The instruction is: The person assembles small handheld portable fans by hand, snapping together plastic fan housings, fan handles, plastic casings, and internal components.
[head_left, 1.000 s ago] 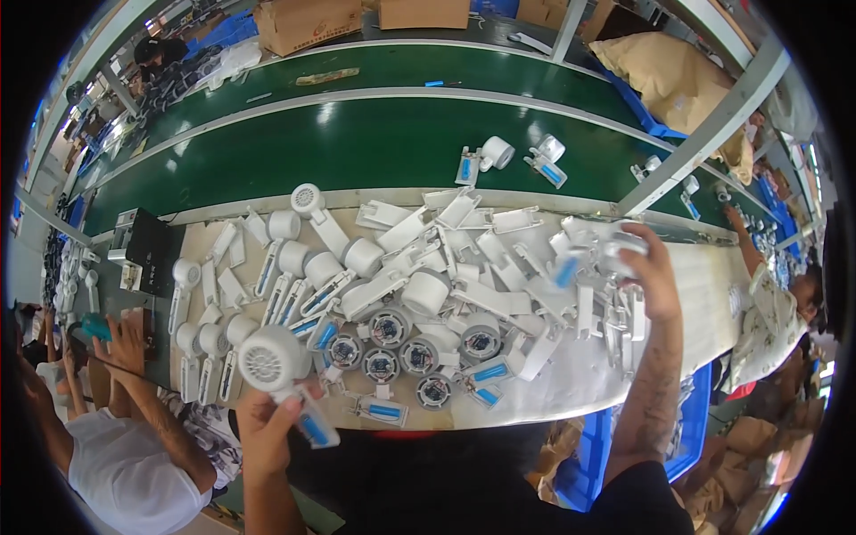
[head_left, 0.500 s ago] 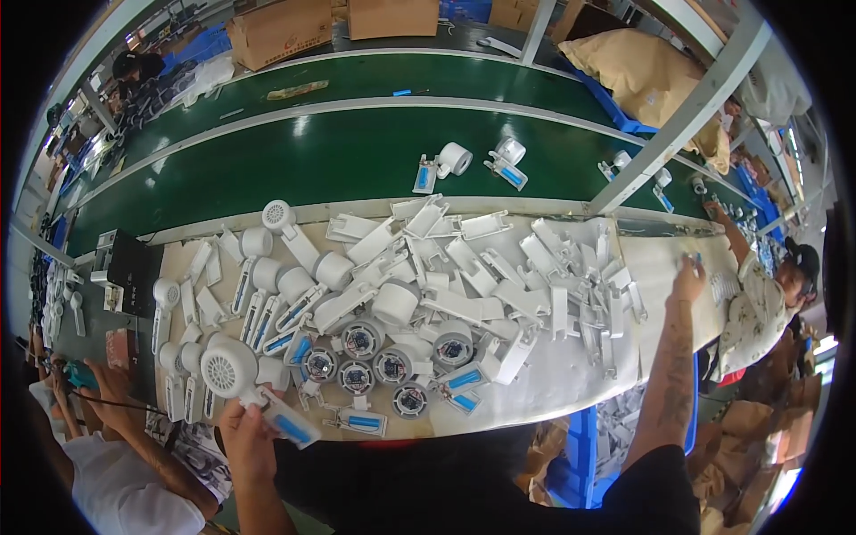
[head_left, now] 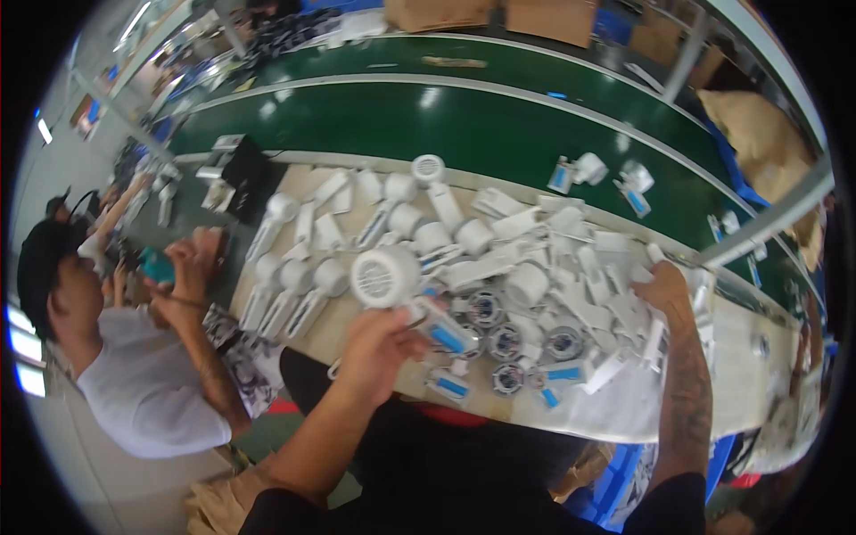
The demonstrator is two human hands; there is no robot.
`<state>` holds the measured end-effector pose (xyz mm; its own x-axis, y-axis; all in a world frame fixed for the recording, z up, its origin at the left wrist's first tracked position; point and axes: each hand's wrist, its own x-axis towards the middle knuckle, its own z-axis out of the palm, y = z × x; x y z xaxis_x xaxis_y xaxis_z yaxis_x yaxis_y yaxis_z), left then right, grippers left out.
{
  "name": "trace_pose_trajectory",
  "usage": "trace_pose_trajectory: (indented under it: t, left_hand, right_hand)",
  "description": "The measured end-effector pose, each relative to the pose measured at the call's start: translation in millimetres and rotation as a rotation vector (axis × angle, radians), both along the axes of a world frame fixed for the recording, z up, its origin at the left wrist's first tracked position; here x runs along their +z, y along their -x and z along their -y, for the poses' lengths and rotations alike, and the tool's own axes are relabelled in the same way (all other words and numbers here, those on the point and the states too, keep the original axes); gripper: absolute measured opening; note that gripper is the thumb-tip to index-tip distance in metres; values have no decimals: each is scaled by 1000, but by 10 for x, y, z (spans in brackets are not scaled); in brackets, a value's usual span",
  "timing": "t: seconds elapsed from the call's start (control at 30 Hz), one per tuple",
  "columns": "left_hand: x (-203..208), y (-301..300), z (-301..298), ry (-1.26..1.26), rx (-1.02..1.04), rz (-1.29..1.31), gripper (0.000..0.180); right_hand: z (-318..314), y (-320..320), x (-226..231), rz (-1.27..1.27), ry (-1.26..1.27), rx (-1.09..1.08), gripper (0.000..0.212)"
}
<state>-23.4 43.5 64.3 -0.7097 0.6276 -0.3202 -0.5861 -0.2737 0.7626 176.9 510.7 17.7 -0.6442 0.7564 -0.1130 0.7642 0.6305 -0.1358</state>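
My left hand (head_left: 379, 352) grips a white handheld fan (head_left: 385, 277) with a round grille head. The fan's handle is open and shows a blue battery cell (head_left: 448, 338). At the right end of a heap of white plastic handle shells (head_left: 584, 294) is my right hand (head_left: 664, 290), fingers bent down among the shells. Blur hides whether they hold one. Several round fan heads with exposed circuit boards (head_left: 505, 341) lie between my hands, close to the near edge. Assembled white fans (head_left: 299, 276) lie in rows beyond and left of my left hand.
A green conveyor belt (head_left: 357, 116) runs behind the worktable and carries a few open fan parts (head_left: 588, 168). A black device (head_left: 241, 174) stands at the table's left end. A co-worker in a white shirt (head_left: 147, 379) sits at left. A blue crate (head_left: 615, 486) is below right.
The view has swung left, bringing the co-worker into fuller sight. My right hand has moved from the bare right part of the table to the shells. My left hand still holds the fan.
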Motion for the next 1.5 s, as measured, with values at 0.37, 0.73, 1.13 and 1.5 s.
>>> trace_pose_trajectory:
  t: [0.37,0.73,1.13,1.5]
  left_hand:
    - [132,-23,-310,28,-4,-118,30]
    - [163,-236,-554,-231,22,-113,43]
    - [311,-112,-427,-64,108,-247,33]
    - [184,80,-160,-1,-47,-248,25]
  right_hand:
    - [1539,270,925,-1243,986,234,50]
    - [2980,665,807,-1131,1108,172,26]
    - [2919,596,862,-1111,627,74,37]
    - [3120,805,580,-852,1179,202,15]
